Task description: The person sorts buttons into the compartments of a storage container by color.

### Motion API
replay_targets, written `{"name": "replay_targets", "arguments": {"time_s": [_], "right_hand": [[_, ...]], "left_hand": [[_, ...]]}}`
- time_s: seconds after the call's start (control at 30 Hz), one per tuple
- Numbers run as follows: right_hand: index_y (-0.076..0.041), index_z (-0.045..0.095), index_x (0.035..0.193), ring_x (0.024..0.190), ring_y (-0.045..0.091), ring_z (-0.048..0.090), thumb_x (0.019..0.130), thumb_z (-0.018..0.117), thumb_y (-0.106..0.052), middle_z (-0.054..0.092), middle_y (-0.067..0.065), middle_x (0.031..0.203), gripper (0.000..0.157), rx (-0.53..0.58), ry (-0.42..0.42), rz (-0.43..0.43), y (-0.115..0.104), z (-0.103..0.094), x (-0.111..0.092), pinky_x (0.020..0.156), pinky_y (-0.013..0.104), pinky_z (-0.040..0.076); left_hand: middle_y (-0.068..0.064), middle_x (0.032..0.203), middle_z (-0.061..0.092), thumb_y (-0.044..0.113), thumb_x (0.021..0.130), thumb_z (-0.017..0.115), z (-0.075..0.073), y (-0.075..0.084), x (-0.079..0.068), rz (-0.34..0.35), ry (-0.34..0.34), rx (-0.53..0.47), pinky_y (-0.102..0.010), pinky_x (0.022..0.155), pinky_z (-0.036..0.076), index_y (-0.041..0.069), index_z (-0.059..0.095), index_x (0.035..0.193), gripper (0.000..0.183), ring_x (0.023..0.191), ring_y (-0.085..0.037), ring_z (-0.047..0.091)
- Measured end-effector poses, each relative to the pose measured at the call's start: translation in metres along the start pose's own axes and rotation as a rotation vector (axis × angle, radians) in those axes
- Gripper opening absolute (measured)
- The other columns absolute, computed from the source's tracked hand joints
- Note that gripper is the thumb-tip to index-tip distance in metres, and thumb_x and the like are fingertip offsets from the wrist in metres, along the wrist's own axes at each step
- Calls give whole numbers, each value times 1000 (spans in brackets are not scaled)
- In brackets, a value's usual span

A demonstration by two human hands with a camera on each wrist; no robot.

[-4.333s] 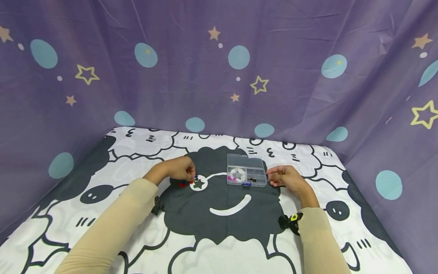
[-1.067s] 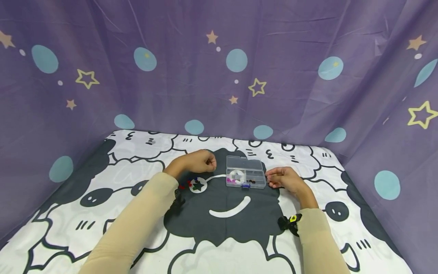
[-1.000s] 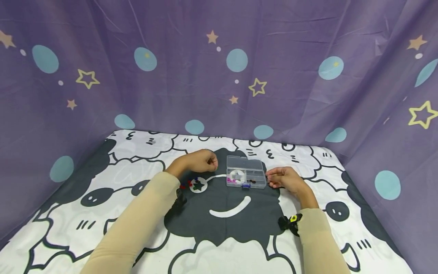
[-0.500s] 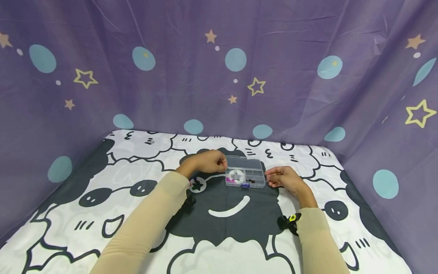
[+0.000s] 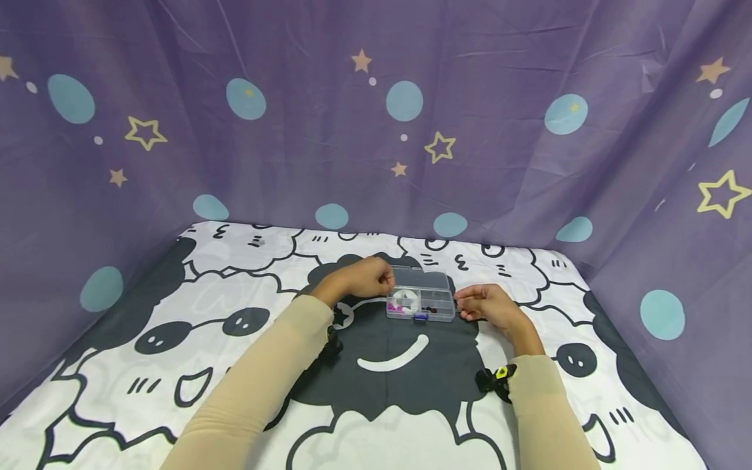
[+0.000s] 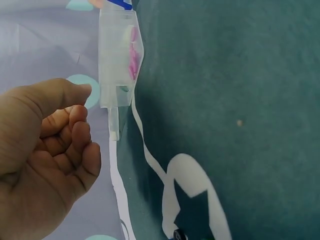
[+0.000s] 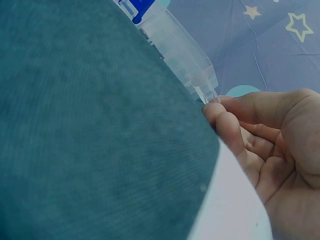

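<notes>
A clear plastic compartment box (image 5: 435,281) with a blue latch (image 5: 420,317) lies on the patterned cloth, its lid raised. Small pink pieces (image 6: 133,55) sit in its left compartment, and dark ones (image 5: 431,310) farther right. My left hand (image 5: 371,277) hovers at the box's upper left corner. Its fingers are loosely curled, and the left wrist view shows nothing between them. At the other side, thumb and forefinger of my right hand (image 7: 270,135) pinch the clear edge of the box. The red and blue pieces seen earlier are hidden behind the left sleeve.
A small dark round piece (image 6: 180,234) lies on the printed star at the left wrist view's lower edge. A purple curtain (image 5: 329,150) stands behind the cloth. Black straps (image 5: 496,380) circle the wrists.
My left hand has left the red and blue pieces and moved right to the box's upper left corner. The right hand stays at the box's right edge.
</notes>
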State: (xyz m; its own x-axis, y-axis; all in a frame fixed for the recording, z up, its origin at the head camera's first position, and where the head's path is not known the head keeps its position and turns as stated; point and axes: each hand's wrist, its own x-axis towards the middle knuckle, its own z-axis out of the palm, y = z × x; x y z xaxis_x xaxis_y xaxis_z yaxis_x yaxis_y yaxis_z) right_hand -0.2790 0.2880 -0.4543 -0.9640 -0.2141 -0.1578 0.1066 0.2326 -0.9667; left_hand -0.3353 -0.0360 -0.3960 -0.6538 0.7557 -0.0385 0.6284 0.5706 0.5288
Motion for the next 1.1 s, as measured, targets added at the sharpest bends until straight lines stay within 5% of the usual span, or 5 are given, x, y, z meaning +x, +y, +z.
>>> {"name": "replay_targets", "arguments": {"time_s": [0.33, 1.1], "right_hand": [[18, 60, 123, 69, 9, 66, 97, 60, 5, 70, 4, 85, 29, -3, -3, -13, -1, 0, -1, 66, 25, 58], [18, 59, 122, 70, 9, 66, 97, 60, 6, 69, 4, 87, 28, 11, -6, -5, 0, 0, 0, 66, 24, 57]], "left_hand": [[1, 80, 67, 9, 97, 64, -4, -3, -8, -4, 10, 16, -27, 69, 49, 8, 74, 92, 12, 66, -10, 54], [4, 75, 66, 12, 95, 69, -15, -32, -68, -83, -20, -2, -27, 61, 47, 9, 74, 87, 10, 62, -9, 54]]}}
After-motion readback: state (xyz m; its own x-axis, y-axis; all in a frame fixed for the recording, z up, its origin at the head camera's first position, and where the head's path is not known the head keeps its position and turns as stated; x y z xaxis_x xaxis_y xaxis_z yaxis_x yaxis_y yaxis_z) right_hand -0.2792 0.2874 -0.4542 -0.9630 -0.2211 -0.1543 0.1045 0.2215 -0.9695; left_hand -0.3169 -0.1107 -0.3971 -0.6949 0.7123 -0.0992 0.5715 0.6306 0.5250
